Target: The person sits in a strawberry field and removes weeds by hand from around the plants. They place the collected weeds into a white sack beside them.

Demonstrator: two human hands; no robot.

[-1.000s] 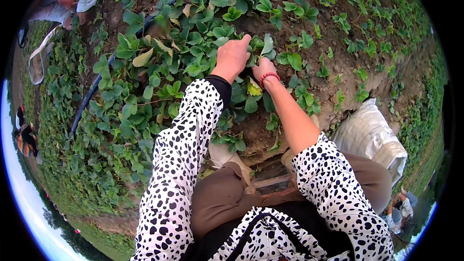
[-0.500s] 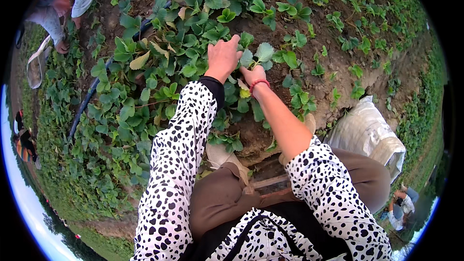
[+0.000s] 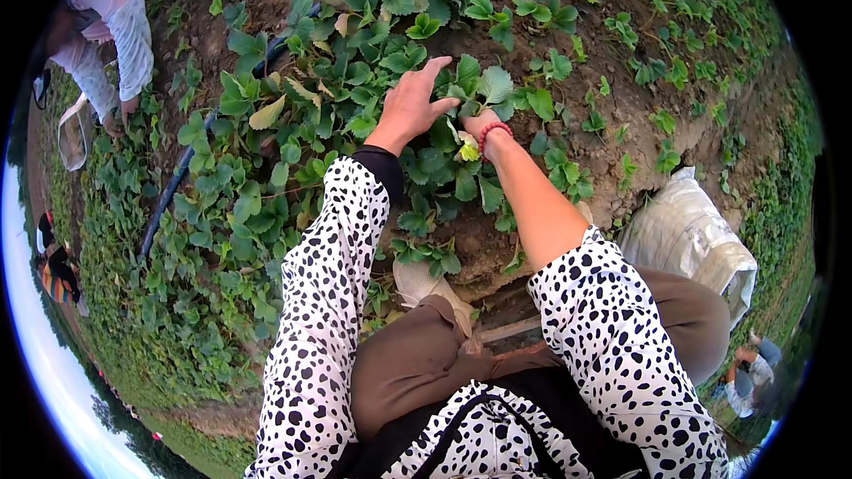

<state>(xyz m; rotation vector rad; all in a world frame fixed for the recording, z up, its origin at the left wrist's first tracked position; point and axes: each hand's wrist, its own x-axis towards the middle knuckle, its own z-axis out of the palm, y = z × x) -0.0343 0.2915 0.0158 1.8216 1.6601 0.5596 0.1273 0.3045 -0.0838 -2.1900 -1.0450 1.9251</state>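
Observation:
Low strawberry plants (image 3: 337,62) with green leaves cover the soil bed before me. My left hand (image 3: 414,106) hovers over the foliage, its index finger stretched forward and its thumb apart, with nothing seen in it. Just right of it, my right hand (image 3: 484,123), with a red beaded bracelet (image 3: 493,130) at the wrist, is closed at the base of some upright strawberry leaves (image 3: 494,85). Leaves partly hide its fingertips. A yellowed leaf (image 3: 467,149) shows beneath that hand.
A dark hose (image 3: 169,188) runs through the plants on the left. A white woven sack (image 3: 679,226) lies by my right knee. Another person (image 3: 133,27) bends over the bed at upper left beside a pale bag (image 3: 73,137). More people (image 3: 750,377) are at lower right.
My left thumb and index finger have spread apart. My right hand and the leaves by it have shifted slightly up and right. The person at upper left has moved their arms.

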